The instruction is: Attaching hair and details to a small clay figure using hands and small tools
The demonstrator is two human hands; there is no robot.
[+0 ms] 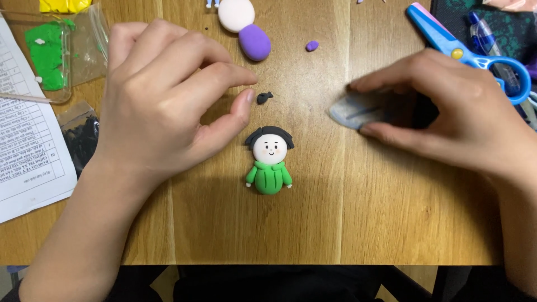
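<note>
Nearest to me on the wooden worktop (335,223) lies the small clay figure (269,162), flat on its back between my two hands and touching neither. It has a green hooded body with tiny pale hands, a round white face with dots for eyes, pink cheeks, and a cap of black hair with a strand sticking out to each side. Just above it is my left hand (162,95), curved over the worktop with thumb and forefinger narrowly apart and holding nothing; the thumb tip is just beside a small black clay piece (264,97). To pick this piece well, I judge a very light pinch with the fingertips is needed, because soft clay loses its shape easily, and the wrist should stay lifted away from the figure. My right hand (447,112) presses down on a clear plastic bag (358,111) with dark content; the fingers are flat and closed together. Farther away I see a purple clay oval (254,42), a white clay oval (235,14) touching it, a purple crumb (312,45), blue scissors (464,50), and at left a green clay packet (47,56) and a printed sheet (28,151).
</note>
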